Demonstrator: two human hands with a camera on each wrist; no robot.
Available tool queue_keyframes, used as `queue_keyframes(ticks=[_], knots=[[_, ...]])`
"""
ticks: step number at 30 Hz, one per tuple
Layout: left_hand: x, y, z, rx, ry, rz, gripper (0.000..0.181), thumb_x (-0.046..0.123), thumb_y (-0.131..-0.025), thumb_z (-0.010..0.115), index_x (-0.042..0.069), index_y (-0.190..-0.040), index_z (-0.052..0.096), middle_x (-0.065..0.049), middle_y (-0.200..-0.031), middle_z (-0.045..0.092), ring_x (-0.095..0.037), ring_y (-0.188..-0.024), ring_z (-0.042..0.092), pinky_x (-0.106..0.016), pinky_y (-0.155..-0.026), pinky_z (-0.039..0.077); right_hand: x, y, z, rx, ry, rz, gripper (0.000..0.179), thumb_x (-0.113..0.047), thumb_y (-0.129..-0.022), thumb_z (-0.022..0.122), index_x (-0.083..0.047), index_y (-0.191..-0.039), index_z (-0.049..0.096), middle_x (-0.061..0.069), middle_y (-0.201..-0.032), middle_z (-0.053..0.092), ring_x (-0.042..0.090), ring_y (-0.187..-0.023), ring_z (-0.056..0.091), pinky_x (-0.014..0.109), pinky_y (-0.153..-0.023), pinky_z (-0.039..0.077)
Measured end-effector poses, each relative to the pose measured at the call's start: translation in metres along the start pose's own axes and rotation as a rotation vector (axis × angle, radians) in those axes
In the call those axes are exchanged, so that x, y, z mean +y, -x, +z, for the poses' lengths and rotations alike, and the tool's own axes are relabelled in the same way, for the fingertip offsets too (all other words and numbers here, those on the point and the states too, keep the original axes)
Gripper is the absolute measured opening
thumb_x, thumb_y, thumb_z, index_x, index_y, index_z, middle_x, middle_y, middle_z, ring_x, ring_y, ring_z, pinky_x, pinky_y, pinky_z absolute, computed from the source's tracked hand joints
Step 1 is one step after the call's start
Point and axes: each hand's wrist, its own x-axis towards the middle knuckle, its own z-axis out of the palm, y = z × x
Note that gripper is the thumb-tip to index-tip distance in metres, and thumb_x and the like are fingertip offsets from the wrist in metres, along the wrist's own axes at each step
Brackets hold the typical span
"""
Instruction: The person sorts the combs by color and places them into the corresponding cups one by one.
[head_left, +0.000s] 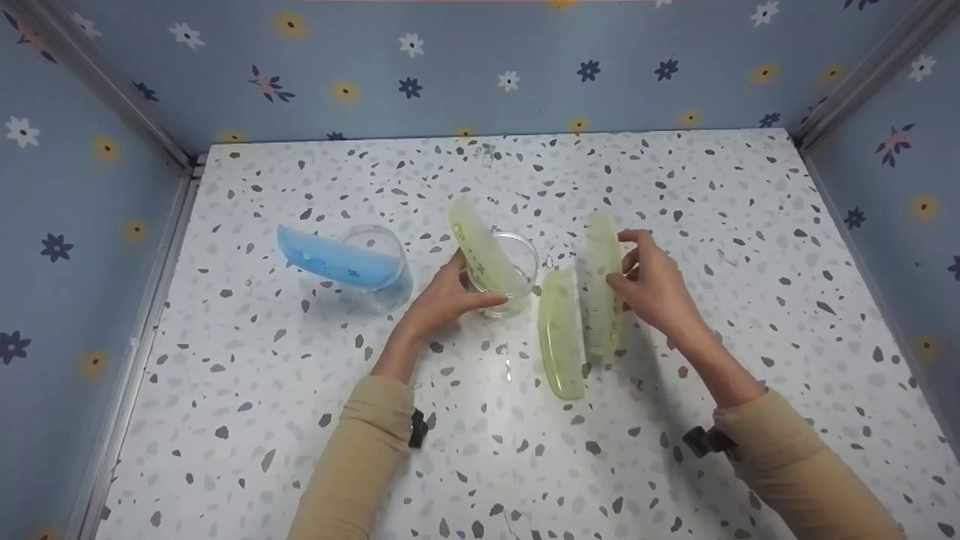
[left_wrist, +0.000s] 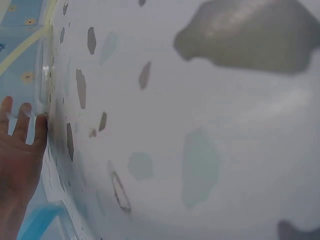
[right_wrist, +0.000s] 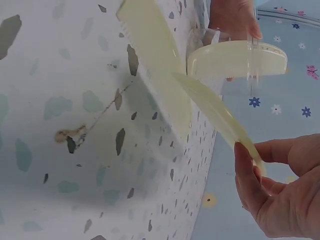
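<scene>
"Yellow-green comb (head_left: 602, 292): is R hand (head_left: 654, 289) on it?"
"Yep, pinched btwn thumb & fingers, tilted, nr the 2nd yellow-green comb (head_left: 559, 337) on the table (head_left: 525, 465). Can't tell if they touch."
"L hand (head_left: 444, 300)?"
"Thumb & fingers round the mid clear cup (head_left: 535, 262), 3rd yellow-green comb (head_left: 480, 247) leaning in it."
"& blue comb (head_left: 337, 259)?"
"Leaning in the other clear cup (head_left: 394, 296), L of that hand."

A clear cup (head_left: 517, 304) stands upright; a green comb (head_left: 484, 253) leans inside (jutting past the rim), and a second comb (head_left: 602, 289), also green, is held tilted to the cup's right.
</scene>
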Motion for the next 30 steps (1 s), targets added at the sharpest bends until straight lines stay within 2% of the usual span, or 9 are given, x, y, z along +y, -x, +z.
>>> queue_keyframes(ticks=[7,15,24,30], knots=[[0.001,0.001,0.000,0.002,0.004,-0.028,0.108,0.049,-0.074,0.090,0.033,-0.161,0.027,0.001,-0.158,0.047,-0.021,-0.150,0.041,-0.046,-0.129,0.026,-0.027,-0.008,-0.010,0.147,-0.060,-0.099,0.061,-0.002,-0.092,0.059,-0.007,-0.150,0.042,0.008,-0.100,0.054,0.020,-0.084,0.060,0.029,-0.059,0.062],[0.000,-0.001,0.000,0.008,-0.011,-0.039,0.108,0.052,-0.073,0.089,0.033,-0.161,0.029,0.000,-0.156,0.050,-0.022,-0.145,0.046,-0.047,-0.127,0.031,-0.054,-0.013,-0.014,0.235,-0.067,-0.196,0.055,-0.003,-0.094,0.061,-0.010,-0.147,0.047,0.006,-0.098,0.055,0.019,-0.085,0.060,0.024,-0.058,0.060],[0.002,-0.002,0.002,0.002,0.018,-0.011,0.102,0.040,-0.077,0.090,0.031,-0.160,0.031,0.001,-0.149,0.055,-0.022,-0.137,0.053,-0.046,-0.124,0.035,-0.073,-0.015,-0.016,0.311,-0.086,-0.253,0.050,-0.003,-0.095,0.063,-0.009,-0.142,0.050,0.009,-0.099,0.060,0.018,-0.087,0.062,0.016,-0.059,0.056],[0.001,0.000,0.001,0.013,0.004,-0.038,0.107,0.051,-0.072,0.090,0.034,-0.159,0.031,0.001,-0.151,0.054,-0.021,-0.138,0.052,-0.047,-0.124,0.036,-0.085,-0.019,-0.007,0.342,-0.137,-0.309,0.047,-0.001,-0.094,0.066,-0.005,-0.139,0.051,0.010,-0.099,0.061,0.015,-0.086,0.061,0.016,-0.065,0.056]])
